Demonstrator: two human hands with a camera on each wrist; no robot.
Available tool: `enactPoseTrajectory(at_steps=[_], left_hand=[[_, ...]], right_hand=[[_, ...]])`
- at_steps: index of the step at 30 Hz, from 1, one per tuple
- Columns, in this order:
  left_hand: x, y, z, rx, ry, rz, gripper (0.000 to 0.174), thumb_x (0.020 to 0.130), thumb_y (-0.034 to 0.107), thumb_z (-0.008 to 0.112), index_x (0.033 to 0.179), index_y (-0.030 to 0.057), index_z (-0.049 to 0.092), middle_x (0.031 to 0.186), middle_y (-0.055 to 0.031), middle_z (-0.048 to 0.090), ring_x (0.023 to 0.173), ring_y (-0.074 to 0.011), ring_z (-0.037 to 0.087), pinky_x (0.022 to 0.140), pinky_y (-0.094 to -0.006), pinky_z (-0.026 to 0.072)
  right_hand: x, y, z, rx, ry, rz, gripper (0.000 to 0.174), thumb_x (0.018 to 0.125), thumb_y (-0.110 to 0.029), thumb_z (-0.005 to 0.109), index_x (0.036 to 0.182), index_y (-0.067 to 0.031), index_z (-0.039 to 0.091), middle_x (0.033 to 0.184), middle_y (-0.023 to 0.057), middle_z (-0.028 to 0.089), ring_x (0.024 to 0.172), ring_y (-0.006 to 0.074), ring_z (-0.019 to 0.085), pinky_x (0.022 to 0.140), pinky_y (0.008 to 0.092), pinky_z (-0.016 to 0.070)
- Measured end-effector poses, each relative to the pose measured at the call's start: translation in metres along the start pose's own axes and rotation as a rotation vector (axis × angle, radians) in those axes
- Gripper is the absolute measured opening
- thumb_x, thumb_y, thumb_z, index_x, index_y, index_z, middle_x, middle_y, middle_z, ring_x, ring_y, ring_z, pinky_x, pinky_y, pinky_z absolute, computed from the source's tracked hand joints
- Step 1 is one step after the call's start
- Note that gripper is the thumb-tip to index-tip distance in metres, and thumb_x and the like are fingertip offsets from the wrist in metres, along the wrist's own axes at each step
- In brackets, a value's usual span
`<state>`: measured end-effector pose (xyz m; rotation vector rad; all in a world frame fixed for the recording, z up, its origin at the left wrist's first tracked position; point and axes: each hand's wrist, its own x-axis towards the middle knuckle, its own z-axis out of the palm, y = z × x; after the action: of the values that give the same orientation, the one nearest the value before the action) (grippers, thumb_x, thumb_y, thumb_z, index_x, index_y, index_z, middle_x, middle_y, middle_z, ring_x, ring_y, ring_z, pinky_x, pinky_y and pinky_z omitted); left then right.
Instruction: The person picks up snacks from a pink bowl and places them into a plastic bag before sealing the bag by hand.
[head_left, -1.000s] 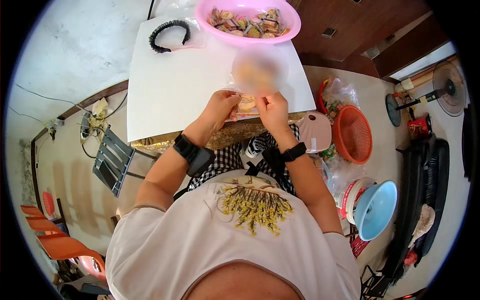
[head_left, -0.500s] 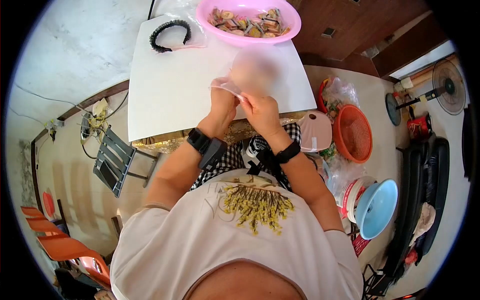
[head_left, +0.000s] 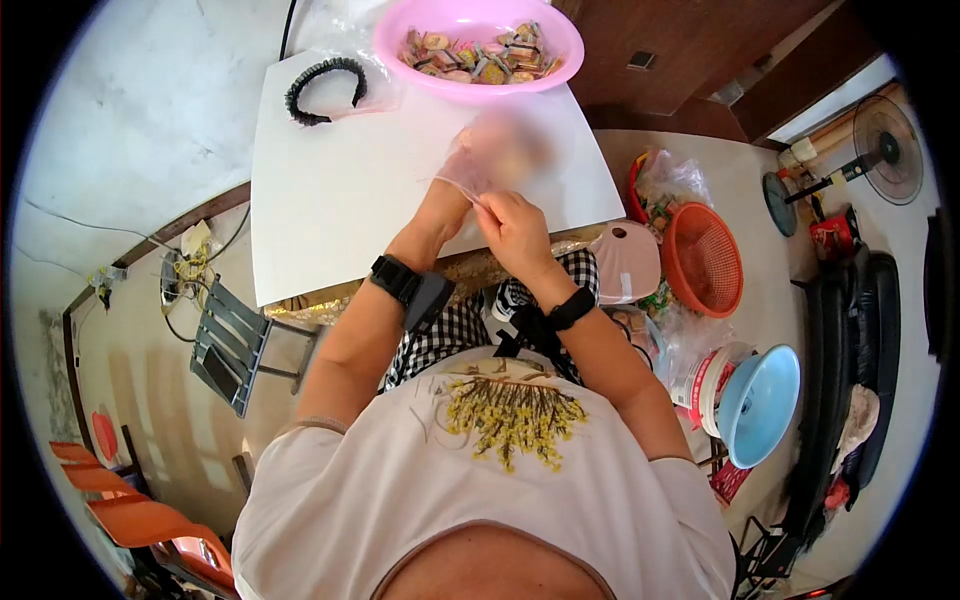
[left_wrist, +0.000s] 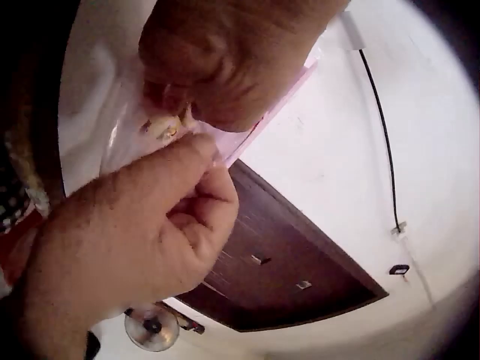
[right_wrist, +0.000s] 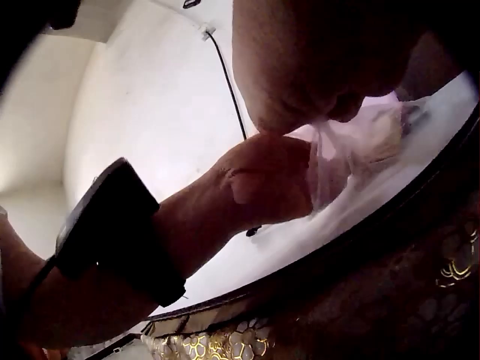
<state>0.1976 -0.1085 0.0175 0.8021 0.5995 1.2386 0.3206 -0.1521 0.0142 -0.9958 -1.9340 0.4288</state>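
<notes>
Over the near edge of the white tabletop, my left hand reaches into a clear plastic bag with a pinkish edge. The bag's mouth lies around the back of that hand in the right wrist view. My right hand pinches the bag's edge between thumb and curled fingers, close beside the left wrist. Small yellowish contents show through the plastic in the left wrist view. A round blur covers the left fingertips in the head view, and I cannot tell whether they grip anything.
A pink basin of small wrapped snacks stands at the table's far end. A black ruffled headband lies on clear plastic at the far left. Right of the table are a pink stool, an orange basket and a blue basin.
Both hands first held the bag by its edges with its yellowish contents showing between them. The left hand has since slid forward into the bag, while the right keeps hold of its edge.
</notes>
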Motion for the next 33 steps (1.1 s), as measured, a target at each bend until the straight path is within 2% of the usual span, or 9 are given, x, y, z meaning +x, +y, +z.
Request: enactPoseTrajectory(at_steps=[5,8,11,15,17,20,23,28,33], left_hand=[[-0.009,-0.001,-0.037,0.465,-0.021,-0.399,0.037,0.096,0.022,0.051,0.127,0.002,0.053,0.094,-0.004,0.062,0.074,-0.012,0.06,0.061,-0.0265,0.0486],[-0.034,0.016,-0.032,0.635,-0.153,-0.395,0.031,0.095,0.015,0.05,0.123,0.0026,0.056,0.08,-0.0017,0.062,0.062,-0.0077,0.055,0.051,-0.0208,0.0424],[-0.031,0.071,-0.018,0.779,-0.361,-0.483,0.023,0.094,0.013,0.052,0.111,0.0035,0.064,0.075,-0.0006,0.061,0.06,-0.0069,0.055,0.051,-0.0202,0.0421],[0.02,0.121,-0.009,0.876,-0.186,-0.123,0.015,0.089,0.006,0.056,0.097,0.0016,0.067,0.072,-0.0003,0.06,0.064,-0.0086,0.057,0.056,-0.0244,0.0475],[0.064,0.121,-0.024,1.074,-0.086,0.165,0.016,0.088,0.007,0.055,0.097,0.0005,0.066,0.075,-0.0061,0.064,0.065,-0.0169,0.06,0.061,-0.0296,0.0502],[0.129,0.118,-0.047,1.49,-0.118,0.373,0.019,0.086,0.013,0.056,0.095,-0.0005,0.065,0.081,-0.0165,0.067,0.07,-0.0309,0.063,0.068,-0.0378,0.0524],[0.177,0.092,-0.051,1.862,-0.167,0.302,0.022,0.085,0.019,0.058,0.096,0.001,0.063,0.083,-0.0147,0.066,0.08,-0.0339,0.064,0.072,-0.0427,0.0502],[0.201,0.059,-0.04,1.978,-0.105,0.232,0.033,0.081,0.017,0.061,0.109,-0.0006,0.058,0.088,-0.0237,0.065,0.087,-0.0396,0.064,0.074,-0.0509,0.0497],[0.207,0.051,-0.049,1.931,-0.29,0.255,0.028,0.082,0.017,0.062,0.105,0.0006,0.065,0.084,-0.0235,0.066,0.082,-0.0396,0.064,0.073,-0.0457,0.0513]], right_hand=[[-0.002,0.01,-0.006,0.083,0.021,0.109,0.009,0.085,-0.01,0.062,0.086,-0.0023,0.058,0.078,0.0147,0.058,0.072,0.034,0.059,0.062,0.0396,0.0472],[-0.001,0.024,-0.008,0.09,0.026,0.171,0.008,0.086,-0.009,0.062,0.086,-0.0023,0.058,0.077,0.0151,0.058,0.07,0.0336,0.058,0.061,0.0386,0.047],[0.0,0.038,-0.008,0.073,0.05,0.164,0.008,0.086,-0.009,0.062,0.086,-0.0022,0.059,0.077,0.0155,0.058,0.069,0.0336,0.058,0.061,0.0383,0.0472],[-0.005,0.059,0.0,0.007,0.007,0.128,0.008,0.085,-0.009,0.061,0.082,-0.0024,0.058,0.076,0.0153,0.057,0.07,0.0355,0.058,0.062,0.0411,0.0474],[-0.01,0.067,0.005,-0.051,-0.017,0.074,0.007,0.084,-0.008,0.06,0.081,-0.003,0.057,0.075,0.0149,0.056,0.07,0.0363,0.057,0.062,0.0425,0.0472],[-0.009,0.063,0.001,0.022,-0.043,0.107,0.005,0.084,-0.007,0.061,0.083,-0.0026,0.058,0.077,0.0145,0.058,0.07,0.0352,0.058,0.061,0.0412,0.0475],[-0.009,0.064,0.0,0.036,-0.014,0.076,0.005,0.083,-0.003,0.062,0.085,-0.0029,0.058,0.077,0.0142,0.058,0.069,0.0345,0.058,0.059,0.0386,0.0469],[-0.006,0.064,-0.004,-0.003,-0.058,0.061,0.008,0.081,-0.005,0.064,0.085,-0.0046,0.057,0.078,0.0126,0.058,0.07,0.0336,0.058,0.06,0.0404,0.0479],[-0.011,0.063,-0.002,0.007,-0.049,0.087,0.008,0.082,-0.006,0.064,0.084,-0.0044,0.056,0.078,0.0116,0.059,0.07,0.0325,0.059,0.06,0.0414,0.048]])
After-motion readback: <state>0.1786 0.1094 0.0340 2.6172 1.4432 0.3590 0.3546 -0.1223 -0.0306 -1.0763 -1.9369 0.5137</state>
